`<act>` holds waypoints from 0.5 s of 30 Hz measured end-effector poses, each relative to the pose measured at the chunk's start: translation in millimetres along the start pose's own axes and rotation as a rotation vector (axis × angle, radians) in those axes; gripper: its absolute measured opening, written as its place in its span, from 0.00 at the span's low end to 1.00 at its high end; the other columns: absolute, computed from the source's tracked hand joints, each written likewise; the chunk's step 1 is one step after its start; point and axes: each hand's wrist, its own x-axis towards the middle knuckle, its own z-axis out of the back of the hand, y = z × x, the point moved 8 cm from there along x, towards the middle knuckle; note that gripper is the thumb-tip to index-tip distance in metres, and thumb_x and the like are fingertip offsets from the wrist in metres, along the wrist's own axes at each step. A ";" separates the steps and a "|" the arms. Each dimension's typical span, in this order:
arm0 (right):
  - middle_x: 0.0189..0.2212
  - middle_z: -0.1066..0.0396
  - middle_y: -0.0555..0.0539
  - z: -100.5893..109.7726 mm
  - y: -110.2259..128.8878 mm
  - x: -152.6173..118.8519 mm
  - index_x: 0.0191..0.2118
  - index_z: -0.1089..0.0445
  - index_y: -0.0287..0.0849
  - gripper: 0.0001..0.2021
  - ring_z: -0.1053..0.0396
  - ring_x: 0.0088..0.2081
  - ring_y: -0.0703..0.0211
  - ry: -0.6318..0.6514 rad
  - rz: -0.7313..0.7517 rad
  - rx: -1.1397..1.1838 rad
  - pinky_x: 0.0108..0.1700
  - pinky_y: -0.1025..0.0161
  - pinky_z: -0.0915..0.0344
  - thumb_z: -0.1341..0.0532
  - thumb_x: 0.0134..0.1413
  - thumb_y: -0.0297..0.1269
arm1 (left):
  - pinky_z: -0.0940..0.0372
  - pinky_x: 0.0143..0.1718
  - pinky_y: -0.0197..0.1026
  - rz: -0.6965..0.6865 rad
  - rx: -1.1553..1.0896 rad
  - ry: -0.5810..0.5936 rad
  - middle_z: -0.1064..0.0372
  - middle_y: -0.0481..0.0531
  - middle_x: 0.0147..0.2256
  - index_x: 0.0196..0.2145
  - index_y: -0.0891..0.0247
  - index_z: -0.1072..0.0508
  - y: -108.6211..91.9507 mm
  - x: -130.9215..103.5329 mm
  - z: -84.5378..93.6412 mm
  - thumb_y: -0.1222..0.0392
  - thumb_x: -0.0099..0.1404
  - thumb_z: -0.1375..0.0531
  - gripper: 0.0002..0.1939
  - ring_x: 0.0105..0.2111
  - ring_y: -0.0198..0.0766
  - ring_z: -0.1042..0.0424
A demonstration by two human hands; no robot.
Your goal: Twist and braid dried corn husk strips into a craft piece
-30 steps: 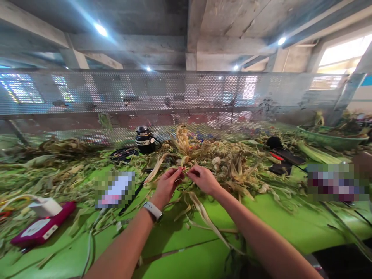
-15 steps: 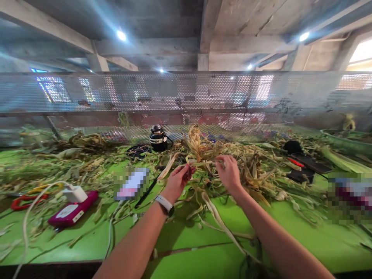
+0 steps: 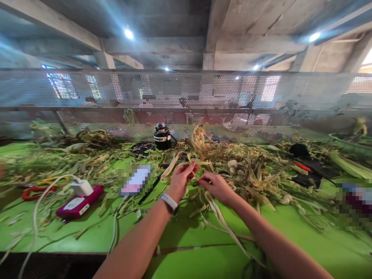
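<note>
My left hand (image 3: 183, 179), with a pale-banded watch on its wrist, pinches a strip of dried corn husk (image 3: 200, 162) between thumb and fingers. Just to its right, my right hand (image 3: 215, 186) has its fingertips closed close to the left ones, on what looks like a thin end of the same strip. Beneath both hands, a long pale husk strip (image 3: 217, 215) trails over the green table (image 3: 186, 263). Behind them stands an upright bundle of husk (image 3: 198, 138).
Loose husks (image 3: 258, 176) cover much of the table. Left are a blurred phone (image 3: 136, 180), a maroon power strip (image 3: 78, 204) with a white charger (image 3: 81, 188), and red-handled scissors (image 3: 37, 192). A black bottle (image 3: 162, 138) stands before the perforated metal screen (image 3: 186, 89).
My right hand has come left and down, its fingers closing beside my left hand. The left hand keeps its pinch on the husk. The whole view has shifted slightly.
</note>
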 end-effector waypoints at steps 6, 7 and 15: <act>0.26 0.33 0.48 -2.2 16.1 -3.6 0.28 0.30 0.41 0.07 0.37 0.31 0.61 0.010 0.160 -0.225 0.35 0.65 0.42 0.43 0.55 0.33 | 0.39 0.30 0.35 -0.119 0.073 -0.063 0.29 0.47 0.24 0.25 0.65 0.25 -8.6 2.4 7.2 0.57 0.38 0.30 0.15 0.26 0.31 0.34; 0.26 0.34 0.48 -1.0 17.3 -3.8 0.28 0.30 0.41 0.07 0.37 0.32 0.60 0.000 0.166 -0.246 0.35 0.65 0.42 0.43 0.55 0.33 | 0.38 0.31 0.35 -0.130 0.074 -0.053 0.28 0.48 0.25 0.26 0.65 0.25 -9.9 1.9 6.2 0.57 0.38 0.30 0.15 0.27 0.32 0.33; 0.24 0.33 0.51 -6.1 23.2 -6.4 0.29 0.31 0.42 0.10 0.38 0.26 0.64 0.097 0.182 -0.214 0.30 0.68 0.46 0.46 0.58 0.37 | 0.39 0.29 0.35 -0.052 0.116 -0.020 0.31 0.48 0.23 0.26 0.64 0.26 -3.9 3.2 6.1 0.60 0.46 0.35 0.08 0.26 0.32 0.34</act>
